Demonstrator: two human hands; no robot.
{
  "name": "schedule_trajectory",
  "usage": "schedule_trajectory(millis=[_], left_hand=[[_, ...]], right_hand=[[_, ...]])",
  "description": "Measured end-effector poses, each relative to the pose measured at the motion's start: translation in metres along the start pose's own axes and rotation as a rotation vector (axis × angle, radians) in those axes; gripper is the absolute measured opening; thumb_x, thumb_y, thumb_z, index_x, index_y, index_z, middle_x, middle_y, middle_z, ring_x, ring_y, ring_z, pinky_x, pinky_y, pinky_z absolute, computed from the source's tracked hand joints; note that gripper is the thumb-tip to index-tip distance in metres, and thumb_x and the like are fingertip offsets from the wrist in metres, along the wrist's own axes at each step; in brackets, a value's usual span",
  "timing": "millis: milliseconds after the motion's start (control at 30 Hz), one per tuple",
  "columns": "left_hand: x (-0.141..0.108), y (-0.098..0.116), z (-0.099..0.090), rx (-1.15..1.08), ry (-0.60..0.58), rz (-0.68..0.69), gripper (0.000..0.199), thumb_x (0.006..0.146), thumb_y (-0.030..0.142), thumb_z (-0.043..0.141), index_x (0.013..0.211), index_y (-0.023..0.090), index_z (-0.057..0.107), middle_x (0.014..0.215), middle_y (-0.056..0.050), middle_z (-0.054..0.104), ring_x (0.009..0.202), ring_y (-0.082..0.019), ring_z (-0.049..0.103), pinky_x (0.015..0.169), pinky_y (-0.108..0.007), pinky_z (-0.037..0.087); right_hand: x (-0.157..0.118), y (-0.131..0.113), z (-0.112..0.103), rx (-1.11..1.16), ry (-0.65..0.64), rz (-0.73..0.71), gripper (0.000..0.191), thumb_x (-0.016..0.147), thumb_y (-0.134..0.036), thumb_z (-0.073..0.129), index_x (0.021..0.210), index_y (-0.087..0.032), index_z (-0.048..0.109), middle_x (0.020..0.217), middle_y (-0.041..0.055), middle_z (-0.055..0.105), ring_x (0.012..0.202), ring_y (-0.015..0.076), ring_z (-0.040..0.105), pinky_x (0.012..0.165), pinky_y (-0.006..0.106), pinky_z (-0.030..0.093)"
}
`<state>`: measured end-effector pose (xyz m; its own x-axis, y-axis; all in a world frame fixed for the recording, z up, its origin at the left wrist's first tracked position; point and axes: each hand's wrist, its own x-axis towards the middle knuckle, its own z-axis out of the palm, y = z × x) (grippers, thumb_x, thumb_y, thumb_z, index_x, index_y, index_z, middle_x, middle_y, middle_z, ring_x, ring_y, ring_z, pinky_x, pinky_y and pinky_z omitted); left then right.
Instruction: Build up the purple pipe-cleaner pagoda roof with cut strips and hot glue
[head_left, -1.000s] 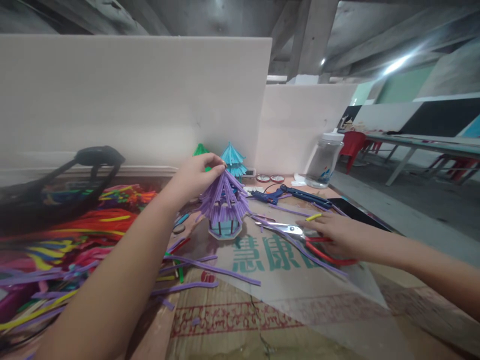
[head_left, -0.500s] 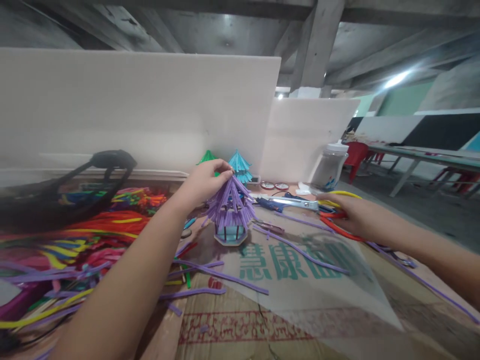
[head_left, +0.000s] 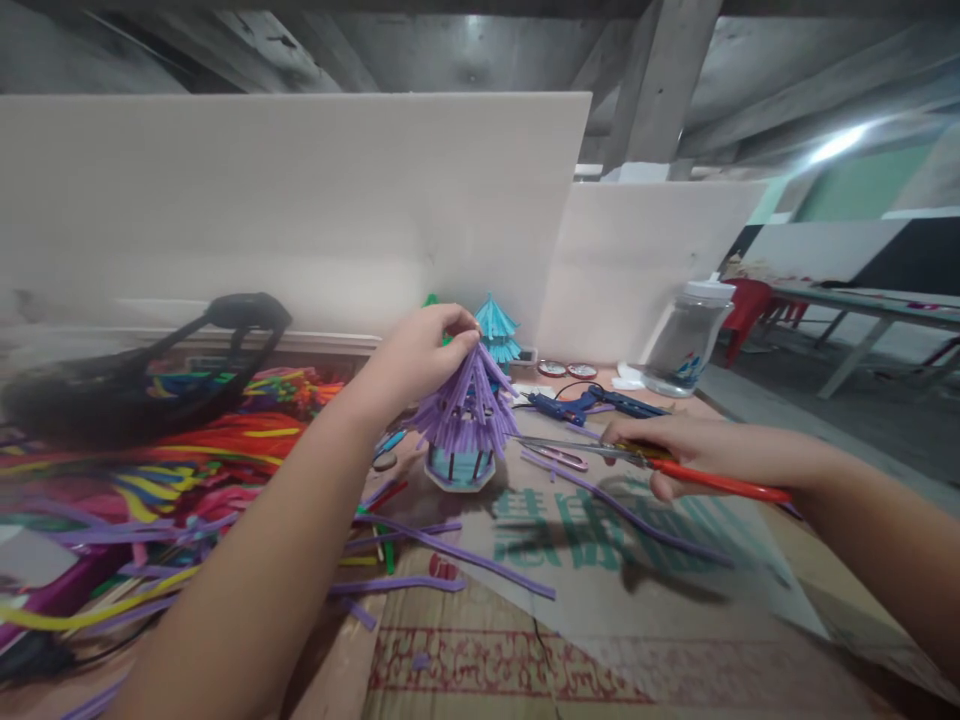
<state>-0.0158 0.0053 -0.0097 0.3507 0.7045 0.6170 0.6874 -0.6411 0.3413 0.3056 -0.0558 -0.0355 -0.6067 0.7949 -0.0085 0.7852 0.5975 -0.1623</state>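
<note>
Purple pavilion model, two-tiered, roofed in fuzzy strips: one, at the middle of the surface, roughly upright, its pale polygonal base toward the near side.

Left hand: thumb and finger pinched narrowly on the roof peak, the forearm reaching in from the near left.

Right hand: to the right of the model and apart from it, wrapped about the red handles of a pair of scissors.

Key relation: the scissors' long axis ran nearly level, leftward from the right hand, tips at the right edge of the lower eave; contact with the strips could not be told, nor the spread of the blades. The model's own axis stood upright, across that line. Nearer hand: the left, already on the peak.

Beyond the model, far side: one light-blue pavilion model, partly hidden.

Far right: one blue glue gun; one clear bottle, white-lidded.

Near side: loose purple strips.

Left: red fuzzy stems, bundled, with other colours about them.
</note>
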Motion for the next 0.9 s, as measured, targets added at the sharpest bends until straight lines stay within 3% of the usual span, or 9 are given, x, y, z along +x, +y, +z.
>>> schedule_trajectory(millis=[100,333,500,567,667,733,800,833,900], left_hand=[[0.000,0.002,0.002,0.024,0.001,0.025,0.023,0.089,0.029,0.049,0.094,0.015,0.068,0.099,-0.007,0.072,0.091,-0.022,0.064,0.082,-0.033,0.046],[0.002,-0.007,0.015,-0.056,-0.033,-0.030,0.023,0.090,0.030,0.050,0.097,0.015,0.067,0.101,-0.008,0.071,0.094,-0.023,0.065,0.085,-0.035,0.047],[0.000,-0.018,0.002,-0.182,0.007,0.031,0.029,0.089,0.027,0.053,0.115,0.017,0.061,0.102,-0.006,0.069,0.095,-0.019,0.065,0.088,-0.034,0.049],[-0.003,-0.019,-0.010,-0.156,-0.078,0.093,0.023,0.088,0.029,0.057,0.107,0.018,0.065,0.113,-0.007,0.066,0.105,-0.020,0.062,0.095,-0.034,0.047],[-0.010,-0.018,-0.024,-0.091,-0.320,0.167,0.027,0.083,0.035,0.064,0.107,0.022,0.068,0.126,-0.006,0.060,0.120,-0.023,0.055,0.105,-0.036,0.041],[-0.012,-0.016,-0.024,-0.120,-0.385,0.104,0.040,0.084,0.035,0.063,0.123,0.024,0.062,0.131,-0.007,0.058,0.118,-0.023,0.057,0.099,-0.035,0.046],[-0.011,-0.015,-0.018,-0.196,-0.333,0.004,0.052,0.089,0.034,0.057,0.139,0.025,0.048,0.131,-0.008,0.060,0.107,-0.021,0.063,0.085,-0.031,0.051],[-0.010,-0.015,-0.014,-0.221,-0.285,-0.024,0.053,0.090,0.034,0.054,0.142,0.025,0.045,0.129,-0.009,0.061,0.102,-0.020,0.064,0.079,-0.029,0.052],[-0.007,-0.013,-0.005,-0.188,-0.210,-0.022,0.044,0.091,0.035,0.052,0.133,0.021,0.055,0.121,-0.009,0.066,0.097,-0.019,0.065,0.075,-0.029,0.050]], right_hand=[[0.008,-0.001,-0.001,0.005,-0.111,-0.049,0.044,0.089,-0.060,0.050,0.107,-0.021,0.062,0.092,0.0045,0.064,0.082,0.0213,0.057,0.072,0.031,0.044],[0.019,-0.003,0.004,0.105,-0.136,-0.067,0.043,0.090,-0.057,0.051,0.110,-0.021,0.062,0.102,0.0070,0.062,0.088,0.0231,0.056,0.075,0.033,0.043],[0.016,0.008,0.011,0.193,-0.128,-0.065,0.045,0.088,-0.054,0.055,0.113,-0.017,0.060,0.110,0.0108,0.060,0.098,0.0254,0.054,0.083,0.036,0.042],[0.014,0.010,0.013,0.195,-0.163,-0.052,0.043,0.087,-0.052,0.057,0.113,-0.019,0.061,0.110,0.0099,0.060,0.099,0.0253,0.055,0.083,0.035,0.042],[0.014,0.008,0.021,0.173,-0.255,0.005,0.038,0.083,-0.047,0.063,0.112,-0.022,0.063,0.100,0.0062,0.064,0.091,0.0246,0.058,0.077,0.033,0.043],[0.015,0.004,0.031,0.139,-0.267,0.043,0.039,0.078,-0.042,0.067,0.113,-0.024,0.065,0.101,0.0058,0.067,0.092,0.0261,0.061,0.073,0.032,0.044],[0.016,-0.001,0.040,0.091,-0.228,0.013,0.042,0.077,-0.035,0.067,0.117,-0.024,0.066,0.110,0.0077,0.068,0.097,0.0278,0.062,0.075,0.033,0.044],[0.017,-0.003,0.044,0.072,-0.209,-0.016,0.044,0.077,-0.030,0.066,0.120,-0.025,0.065,0.114,0.0086,0.067,0.100,0.0277,0.062,0.077,0.033,0.045],[0.017,-0.006,0.049,0.047,-0.192,-0.069,0.052,0.076,-0.020,0.062,0.127,-0.026,0.062,0.118,0.0084,0.066,0.101,0.0257,0.062,0.080,0.033,0.045]])
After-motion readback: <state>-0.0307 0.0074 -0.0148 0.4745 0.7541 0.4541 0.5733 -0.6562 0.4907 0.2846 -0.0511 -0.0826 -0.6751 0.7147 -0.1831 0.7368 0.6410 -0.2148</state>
